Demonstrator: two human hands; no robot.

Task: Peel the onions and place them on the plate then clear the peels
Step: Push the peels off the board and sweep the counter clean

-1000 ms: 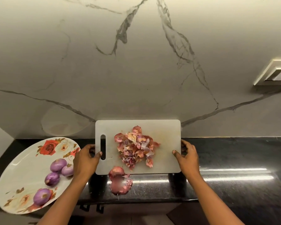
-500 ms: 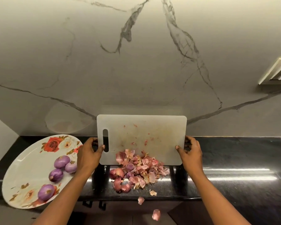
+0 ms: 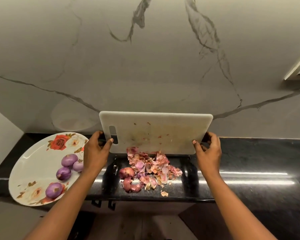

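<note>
Cutting board [image 3: 156,134] tilted steeply, top edge toward marble wall [image 3: 145,66], a few peel flecks stuck to its face. Left hand [image 3: 95,153] grips board's left edge beside handle slot, thumb on face, fingers curled behind. Right hand [image 3: 208,153] grips board's right edge the same way. Peels [image 3: 152,167] heaped on black counter [image 3: 249,161] just below board's lower edge, top of heap touching it. Flowered plate [image 3: 35,163] left of board, beyond left hand; four peeled onions [image 3: 69,160] on it.
</note>
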